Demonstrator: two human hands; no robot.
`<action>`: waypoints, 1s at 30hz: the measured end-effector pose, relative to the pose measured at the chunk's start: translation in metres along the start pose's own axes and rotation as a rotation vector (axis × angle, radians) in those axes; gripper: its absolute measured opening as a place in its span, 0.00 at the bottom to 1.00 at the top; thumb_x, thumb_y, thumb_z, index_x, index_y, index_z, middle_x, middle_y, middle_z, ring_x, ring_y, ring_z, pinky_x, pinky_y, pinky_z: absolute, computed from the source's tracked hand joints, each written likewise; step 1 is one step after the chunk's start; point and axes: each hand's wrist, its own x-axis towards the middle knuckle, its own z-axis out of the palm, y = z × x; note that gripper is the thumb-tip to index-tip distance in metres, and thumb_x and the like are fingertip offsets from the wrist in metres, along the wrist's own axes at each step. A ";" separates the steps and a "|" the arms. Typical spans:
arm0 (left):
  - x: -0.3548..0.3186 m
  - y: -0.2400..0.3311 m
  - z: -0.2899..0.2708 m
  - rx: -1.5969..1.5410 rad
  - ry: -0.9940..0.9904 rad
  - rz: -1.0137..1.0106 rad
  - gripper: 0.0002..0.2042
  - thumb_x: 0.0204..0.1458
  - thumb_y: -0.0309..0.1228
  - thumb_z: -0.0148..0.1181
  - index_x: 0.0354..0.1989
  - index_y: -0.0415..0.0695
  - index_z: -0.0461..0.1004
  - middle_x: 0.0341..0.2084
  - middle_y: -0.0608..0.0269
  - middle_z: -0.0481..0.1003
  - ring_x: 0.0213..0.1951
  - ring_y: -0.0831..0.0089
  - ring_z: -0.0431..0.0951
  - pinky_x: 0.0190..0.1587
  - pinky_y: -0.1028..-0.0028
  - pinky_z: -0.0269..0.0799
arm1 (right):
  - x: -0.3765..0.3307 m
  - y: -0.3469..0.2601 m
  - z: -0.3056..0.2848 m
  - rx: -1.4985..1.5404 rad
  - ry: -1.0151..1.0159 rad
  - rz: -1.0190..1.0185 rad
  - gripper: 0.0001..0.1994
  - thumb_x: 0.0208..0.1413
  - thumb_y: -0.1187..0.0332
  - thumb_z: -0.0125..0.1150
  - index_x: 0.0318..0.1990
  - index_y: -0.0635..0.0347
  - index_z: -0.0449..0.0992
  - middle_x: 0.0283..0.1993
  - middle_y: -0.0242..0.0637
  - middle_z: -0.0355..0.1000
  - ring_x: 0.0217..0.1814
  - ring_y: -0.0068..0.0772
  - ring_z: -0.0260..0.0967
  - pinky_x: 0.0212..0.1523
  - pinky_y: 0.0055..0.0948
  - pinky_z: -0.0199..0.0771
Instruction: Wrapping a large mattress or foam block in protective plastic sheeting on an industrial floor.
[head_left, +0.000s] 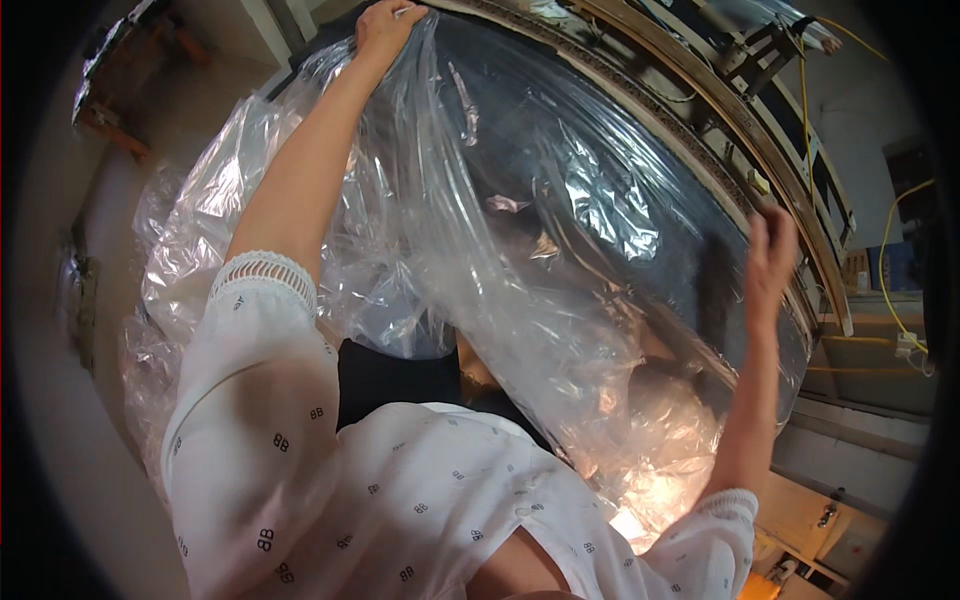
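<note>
Plastic sheet (450,230): clear, thin, glossy, creased throughout. Upper edge gathered in the left hand (387,32); long folds fan downward from that point. Upper right portion lies flatter over the dark worktop (510,70), with bright patches of reflection. Left portion bunched in loose, puffed folds. Lower right portion crumpled, catching warm light.

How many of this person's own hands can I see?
2. The left hand, at the top, grips clear plastic film; the right hand, blurred, is at the right, near the film's edge. Neither is hidden.
</note>
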 end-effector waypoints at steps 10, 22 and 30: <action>-0.003 0.003 0.020 -0.139 0.106 -0.026 0.16 0.41 0.47 0.63 0.31 0.48 0.79 0.31 0.57 0.77 0.36 0.60 0.77 0.40 0.68 0.69 | -0.019 -0.198 0.184 -0.262 -0.560 -0.409 0.17 0.49 0.64 0.60 0.44 0.62 0.68 0.33 0.43 0.70 0.28 0.27 0.66 0.33 0.25 0.68; 0.003 -0.007 0.021 -0.177 0.085 0.025 0.16 0.42 0.45 0.62 0.32 0.45 0.79 0.34 0.54 0.76 0.40 0.57 0.75 0.43 0.65 0.69 | 0.034 -0.181 0.126 0.333 -0.488 0.397 0.09 0.56 0.62 0.49 0.38 0.57 0.69 0.21 0.34 0.64 0.22 0.35 0.64 0.23 0.29 0.61; 0.012 -0.020 0.016 -0.086 -0.080 -0.008 0.20 0.44 0.52 0.59 0.37 0.50 0.79 0.37 0.54 0.77 0.42 0.56 0.75 0.45 0.65 0.67 | -0.081 -0.064 -0.034 -0.673 0.058 0.040 0.17 0.35 0.82 0.49 0.37 0.57 0.71 0.40 0.41 0.65 0.43 0.43 0.66 0.39 0.34 0.67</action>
